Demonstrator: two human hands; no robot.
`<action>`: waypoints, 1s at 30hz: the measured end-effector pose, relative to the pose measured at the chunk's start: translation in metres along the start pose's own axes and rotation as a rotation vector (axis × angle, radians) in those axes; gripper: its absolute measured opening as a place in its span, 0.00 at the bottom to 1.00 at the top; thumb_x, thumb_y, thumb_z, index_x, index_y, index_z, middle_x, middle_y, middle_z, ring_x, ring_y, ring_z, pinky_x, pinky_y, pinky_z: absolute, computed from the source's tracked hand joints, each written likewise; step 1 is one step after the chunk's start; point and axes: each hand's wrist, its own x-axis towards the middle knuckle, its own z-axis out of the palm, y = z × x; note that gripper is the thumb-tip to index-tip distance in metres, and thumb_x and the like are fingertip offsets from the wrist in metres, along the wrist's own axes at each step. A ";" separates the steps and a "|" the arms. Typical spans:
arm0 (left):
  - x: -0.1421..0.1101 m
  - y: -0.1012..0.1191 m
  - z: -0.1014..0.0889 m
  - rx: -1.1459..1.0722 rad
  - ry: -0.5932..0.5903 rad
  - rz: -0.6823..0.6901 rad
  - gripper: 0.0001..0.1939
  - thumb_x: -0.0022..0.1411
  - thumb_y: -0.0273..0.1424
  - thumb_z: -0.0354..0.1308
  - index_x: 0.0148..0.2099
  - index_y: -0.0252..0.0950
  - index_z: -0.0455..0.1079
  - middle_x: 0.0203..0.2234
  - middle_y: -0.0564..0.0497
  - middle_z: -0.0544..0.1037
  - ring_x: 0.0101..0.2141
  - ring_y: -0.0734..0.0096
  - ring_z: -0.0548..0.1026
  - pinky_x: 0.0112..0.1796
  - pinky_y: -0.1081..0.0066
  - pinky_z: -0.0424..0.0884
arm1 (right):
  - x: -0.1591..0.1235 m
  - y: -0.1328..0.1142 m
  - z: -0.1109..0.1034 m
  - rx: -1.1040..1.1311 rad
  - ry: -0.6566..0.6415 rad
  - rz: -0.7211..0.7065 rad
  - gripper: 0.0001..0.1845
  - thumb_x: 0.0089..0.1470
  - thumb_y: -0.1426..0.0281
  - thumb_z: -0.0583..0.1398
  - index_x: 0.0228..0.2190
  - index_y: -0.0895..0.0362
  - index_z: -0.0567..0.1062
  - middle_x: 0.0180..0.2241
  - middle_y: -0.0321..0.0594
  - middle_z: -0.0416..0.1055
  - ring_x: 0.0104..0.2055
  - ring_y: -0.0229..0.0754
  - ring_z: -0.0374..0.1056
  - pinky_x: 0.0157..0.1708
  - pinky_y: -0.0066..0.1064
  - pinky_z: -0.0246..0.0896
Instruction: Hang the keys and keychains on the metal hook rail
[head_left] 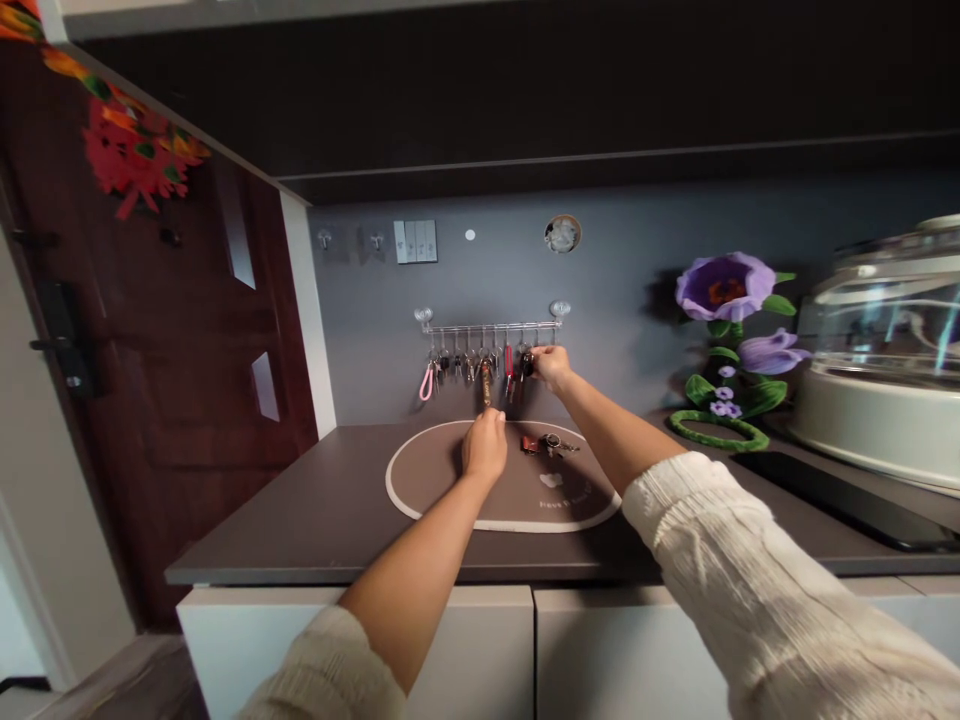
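Observation:
A metal hook rail (491, 327) on the wall carries several sets of keys. My right hand (553, 367) is at the rail's right end, its fingers pinched on a dark bunch of keys (527, 364). My left hand (486, 445) is closed over the mat, just under a brown patterned key strap (486, 382); what its fingers hold, if anything, is hidden. Between the hands hangs a red key tag (508, 360). A pink loop strap (426, 382) hangs at the left end. A loose key ring with keys (553, 442) lies on the mat beside a red-brown piece (529, 445).
The brown oval mat (424, 470) lies on a dark counter (300, 510). To the right stand purple fabric flowers (724, 288), a black phone-like slab (847, 500) and a clear-topped appliance (885, 400). An overhead cabinet (525, 90) juts out above; a door (217, 380) is left.

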 end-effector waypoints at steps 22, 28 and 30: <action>0.004 -0.008 0.007 -0.086 -0.010 0.071 0.14 0.63 0.32 0.38 0.33 0.37 0.63 0.30 0.48 0.72 0.32 0.70 0.68 0.33 0.72 0.60 | -0.031 0.005 -0.028 -0.154 0.035 -0.192 0.08 0.44 0.74 0.55 0.30 0.60 0.71 0.33 0.41 0.71 0.33 0.35 0.65 0.38 0.28 0.58; 0.003 -0.008 0.007 -0.118 -0.030 0.115 0.12 0.62 0.31 0.41 0.34 0.37 0.64 0.30 0.49 0.72 0.32 0.70 0.68 0.34 0.72 0.60 | -0.055 0.018 -0.049 -0.249 -0.097 -0.223 0.06 0.45 0.72 0.56 0.28 0.60 0.71 0.31 0.40 0.72 0.32 0.35 0.65 0.39 0.29 0.58; 0.003 -0.008 0.007 -0.133 -0.031 0.129 0.11 0.61 0.31 0.42 0.34 0.37 0.65 0.30 0.49 0.72 0.33 0.70 0.68 0.35 0.72 0.60 | -0.064 0.026 -0.058 -0.310 -0.126 -0.220 0.06 0.44 0.72 0.56 0.28 0.60 0.71 0.30 0.40 0.72 0.31 0.35 0.65 0.38 0.28 0.58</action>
